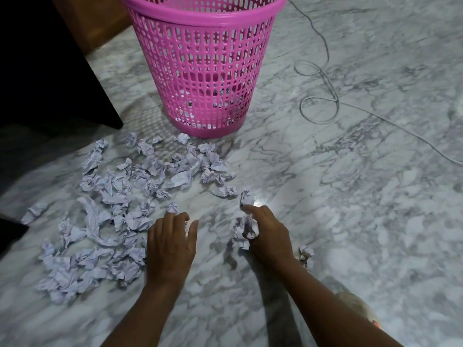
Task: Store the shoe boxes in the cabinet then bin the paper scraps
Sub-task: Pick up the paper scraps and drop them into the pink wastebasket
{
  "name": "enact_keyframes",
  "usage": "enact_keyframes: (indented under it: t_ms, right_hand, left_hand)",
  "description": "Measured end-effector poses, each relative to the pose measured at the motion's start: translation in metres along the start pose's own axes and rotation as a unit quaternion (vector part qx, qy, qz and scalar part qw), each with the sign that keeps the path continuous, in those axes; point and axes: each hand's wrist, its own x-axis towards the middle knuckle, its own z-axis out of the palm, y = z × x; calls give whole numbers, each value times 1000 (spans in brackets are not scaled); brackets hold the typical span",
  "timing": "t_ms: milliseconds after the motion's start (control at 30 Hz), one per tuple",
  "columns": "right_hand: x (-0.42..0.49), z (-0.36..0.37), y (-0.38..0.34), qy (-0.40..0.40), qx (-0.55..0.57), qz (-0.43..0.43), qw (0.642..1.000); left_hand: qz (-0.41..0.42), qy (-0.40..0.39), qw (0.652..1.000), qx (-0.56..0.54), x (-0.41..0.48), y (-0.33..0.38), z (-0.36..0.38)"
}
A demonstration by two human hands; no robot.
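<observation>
Both bare forearms are reaching forward and down over the glossy, grey-veined marble floor (350, 196). The left hand (170, 242) is hanging palm-down, its fingers (174, 217) bending toward the floor and the thumb spreading aside. A sliver of white is showing beneath, but I cannot tell whether it is pinching anything. The right hand (266, 234) is curling its thumb and lower fingers round a crumpled wad of paper (244, 231), while its forefinger is stretching straight out, touching a single scrap (247, 196) just ahead. Another crumpled ball (307, 254) is lying beside the right wrist. Left of the hands, the paper scraps (112, 196) are lying scattered on the floor, pale, creased and faintly printed, spreading up to the foot of the bin (205, 71). The bin is standing upright, a round, tapered lattice of pink plastic, with a few scraps showing through at its bottom. A thin grey cable (319, 106) is looping on the floor to its right.
</observation>
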Motion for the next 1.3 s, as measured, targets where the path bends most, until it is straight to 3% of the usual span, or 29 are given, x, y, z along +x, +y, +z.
enact_keyframes:
  t_ms: [67, 200, 367, 467, 533, 700, 767, 933, 1067, 1300]
  right_hand:
    - [7, 10, -6, -36, -63, 1, 997]
    - [8, 28, -4, -20, -99, -24, 995]
    - [17, 26, -2, 3, 2, -7, 1000]
    - [38, 14, -8, 82, 100, 33, 991]
    - [61, 4, -15, 114, 107, 68, 985]
    - [106, 10, -9, -39, -71, 116, 990]
    - [106, 19, -6, -49, -87, 99, 990]
    - [101, 17, -6, -7, 18, 92, 996]
    - [73, -22, -3, 128, 117, 165, 971]
    - [-23, -55, 19, 208, 38, 278, 937]
  left_hand:
    - [-23, -23, 999, 5, -8, -2, 0]
    - [-55, -93, 994, 19, -22, -5, 8]
    - [-94, -130, 987, 7, -26, -5, 15]
    - [-87, -138, 987, 10, -22, -3, 17]
    - [-103, -152, 983, 11, -20, 0, 16]
    - [-111, -152, 982, 8, -15, 12, 17]
    - [-110, -154, 982, 11, -13, 17, 20]
    - [-86, -144, 986, 0, -4, 30, 28]
    - [-75, -130, 988, -24, 10, 41, 30]
    - [-80, -123, 988, -48, 16, 60, 37]
